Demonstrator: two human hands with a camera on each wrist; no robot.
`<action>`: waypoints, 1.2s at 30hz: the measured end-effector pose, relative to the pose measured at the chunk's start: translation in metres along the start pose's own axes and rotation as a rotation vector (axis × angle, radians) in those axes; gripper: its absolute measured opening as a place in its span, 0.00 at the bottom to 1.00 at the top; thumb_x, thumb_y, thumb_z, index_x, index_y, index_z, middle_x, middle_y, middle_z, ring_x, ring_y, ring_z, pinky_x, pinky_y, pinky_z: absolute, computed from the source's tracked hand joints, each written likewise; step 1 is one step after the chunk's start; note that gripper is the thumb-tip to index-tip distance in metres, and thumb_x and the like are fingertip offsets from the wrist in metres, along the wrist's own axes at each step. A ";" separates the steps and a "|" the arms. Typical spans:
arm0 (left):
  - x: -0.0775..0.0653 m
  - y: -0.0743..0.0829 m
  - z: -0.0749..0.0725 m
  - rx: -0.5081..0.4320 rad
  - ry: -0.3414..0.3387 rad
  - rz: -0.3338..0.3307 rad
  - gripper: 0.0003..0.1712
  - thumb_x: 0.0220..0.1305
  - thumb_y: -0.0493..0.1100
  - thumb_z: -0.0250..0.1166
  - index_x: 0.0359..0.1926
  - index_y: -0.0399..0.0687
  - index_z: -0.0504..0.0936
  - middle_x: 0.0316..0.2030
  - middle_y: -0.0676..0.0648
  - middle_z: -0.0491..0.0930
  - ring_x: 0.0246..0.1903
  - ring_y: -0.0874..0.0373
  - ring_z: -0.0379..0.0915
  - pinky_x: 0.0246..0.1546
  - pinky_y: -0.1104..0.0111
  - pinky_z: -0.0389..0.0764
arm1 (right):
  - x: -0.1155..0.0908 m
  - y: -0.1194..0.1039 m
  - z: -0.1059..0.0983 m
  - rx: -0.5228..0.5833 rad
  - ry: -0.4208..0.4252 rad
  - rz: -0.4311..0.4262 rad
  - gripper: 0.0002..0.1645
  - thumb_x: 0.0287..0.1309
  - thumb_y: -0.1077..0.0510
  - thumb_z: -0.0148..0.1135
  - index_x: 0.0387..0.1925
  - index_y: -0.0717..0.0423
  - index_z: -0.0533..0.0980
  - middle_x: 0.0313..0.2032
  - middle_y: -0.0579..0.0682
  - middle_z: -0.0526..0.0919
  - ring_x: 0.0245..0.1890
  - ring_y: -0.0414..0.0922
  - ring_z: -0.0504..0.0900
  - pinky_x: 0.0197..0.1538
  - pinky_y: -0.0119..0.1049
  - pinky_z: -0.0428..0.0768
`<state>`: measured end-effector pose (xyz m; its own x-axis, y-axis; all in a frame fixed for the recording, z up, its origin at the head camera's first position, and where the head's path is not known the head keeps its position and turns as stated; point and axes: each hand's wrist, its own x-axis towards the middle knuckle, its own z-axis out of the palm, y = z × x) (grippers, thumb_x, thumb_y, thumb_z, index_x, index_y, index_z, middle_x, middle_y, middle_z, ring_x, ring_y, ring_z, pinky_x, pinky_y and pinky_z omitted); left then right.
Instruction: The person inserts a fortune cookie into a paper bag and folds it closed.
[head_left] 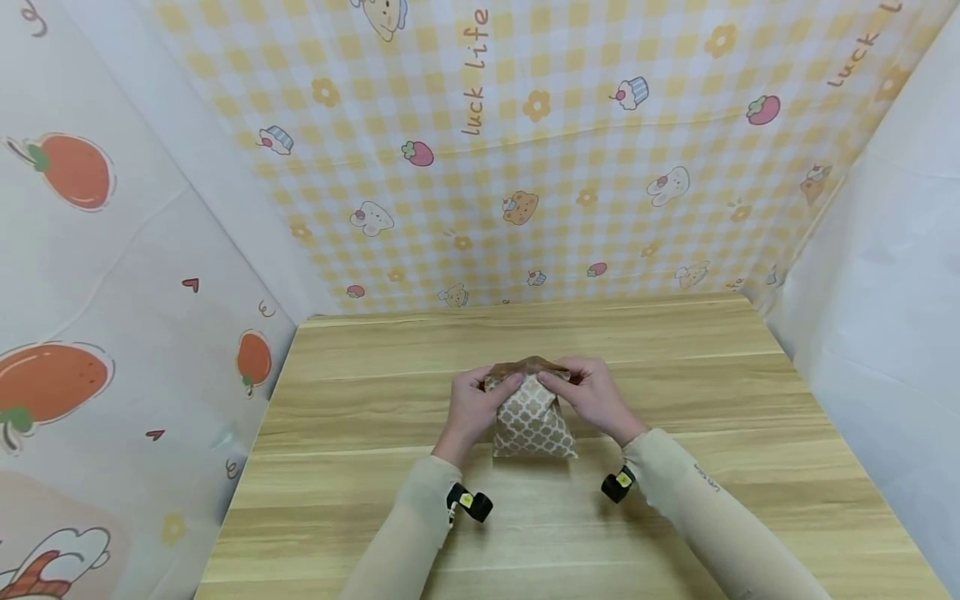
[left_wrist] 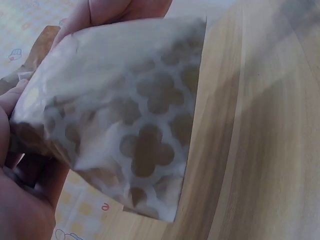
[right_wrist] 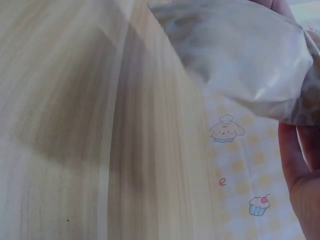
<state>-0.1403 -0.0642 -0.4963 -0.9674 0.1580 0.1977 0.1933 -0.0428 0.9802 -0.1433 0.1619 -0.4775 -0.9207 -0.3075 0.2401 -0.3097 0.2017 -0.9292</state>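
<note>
A brown paper bag (head_left: 534,421) with a white lattice pattern is held up over the middle of the wooden table. My left hand (head_left: 474,406) pinches its upper left edge, thumb on the front face. At the upper right edge my right hand (head_left: 592,393) does the same, fingers behind the paper. Between the two thumbs the bag's top shows plain brown. In the left wrist view the bag (left_wrist: 145,115) fills the middle, its face creased near the left fingers. The right wrist view shows the bag's (right_wrist: 240,55) bulging side. Whatever lies inside is hidden.
The wood-grain table (head_left: 360,517) runs under both arms. A yellow checked cloth with cartoon prints (head_left: 525,175) hangs behind it. A printed sheet (head_left: 135,275) stands on the left and a white sheet (head_left: 885,250) on the right.
</note>
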 end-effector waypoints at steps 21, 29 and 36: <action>0.001 0.000 -0.012 -0.046 -0.038 0.008 0.04 0.68 0.28 0.65 0.39 0.30 0.85 0.30 0.56 0.84 0.16 0.65 0.65 0.23 0.74 0.73 | 0.000 0.001 -0.009 0.238 -0.113 -0.018 0.12 0.72 0.71 0.57 0.47 0.72 0.85 0.47 0.56 0.90 0.42 0.46 0.90 0.46 0.39 0.90; 0.000 0.000 -0.015 -0.164 -0.103 0.007 0.08 0.70 0.27 0.58 0.37 0.25 0.82 0.26 0.54 0.81 0.17 0.64 0.68 0.21 0.73 0.73 | 0.000 0.005 -0.011 0.407 -0.196 -0.076 0.15 0.73 0.73 0.49 0.41 0.71 0.84 0.42 0.48 0.90 0.42 0.44 0.89 0.46 0.38 0.89; -0.001 0.003 -0.020 -0.308 -0.196 -0.025 0.17 0.71 0.34 0.49 0.36 0.24 0.82 0.36 0.49 0.86 0.26 0.62 0.79 0.26 0.73 0.82 | 0.001 0.007 -0.015 0.534 -0.255 -0.089 0.22 0.72 0.70 0.43 0.43 0.67 0.86 0.44 0.48 0.90 0.44 0.42 0.87 0.46 0.34 0.87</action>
<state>-0.1423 -0.0844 -0.4941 -0.9157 0.3477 0.2017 0.0832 -0.3271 0.9413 -0.1500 0.1768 -0.4799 -0.7904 -0.5287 0.3094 -0.1598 -0.3096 -0.9373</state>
